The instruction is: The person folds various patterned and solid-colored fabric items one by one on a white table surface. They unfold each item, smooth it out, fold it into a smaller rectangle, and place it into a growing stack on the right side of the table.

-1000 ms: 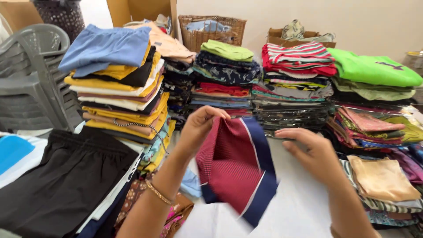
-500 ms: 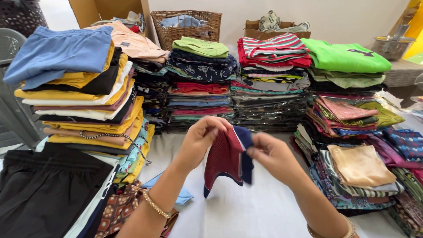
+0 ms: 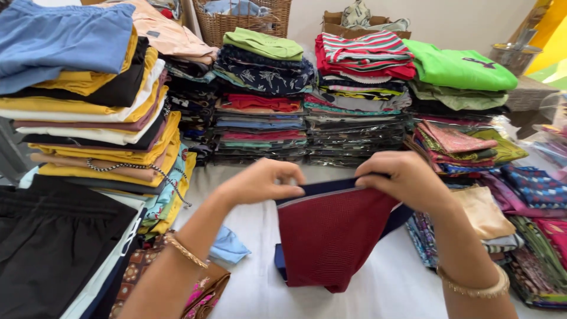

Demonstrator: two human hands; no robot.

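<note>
Holding 1 maroon garment [image 3: 336, 236] by its navy top edge: my left hand [image 3: 260, 182] and right hand [image 3: 401, 177] pinch it, just before the folded stacks [image 3: 266, 100], over the white surface [image 3: 366, 295]. Soft, light, limp; best gripped at corners.

Bright, even daylight is filling the scene, and it is coming mostly from the upper right, where the yellow wall [image 3: 552, 35] is glowing almost washed out. The white table cover [image 3: 378, 283] is reflecting softly without harsh glare. A faint shadow is lying on it just under the maroon mesh garment [image 3: 333, 236]. Plastic-wrapped packs [image 3: 354, 139] behind that garment are catching small glints. The stacks are staying sharp in the centre, while the black folded fabric [image 3: 53, 248] at the left edge is stretching and bending from wide-lens distortion. The forearms near the bottom edge are looking slightly soft.
</note>
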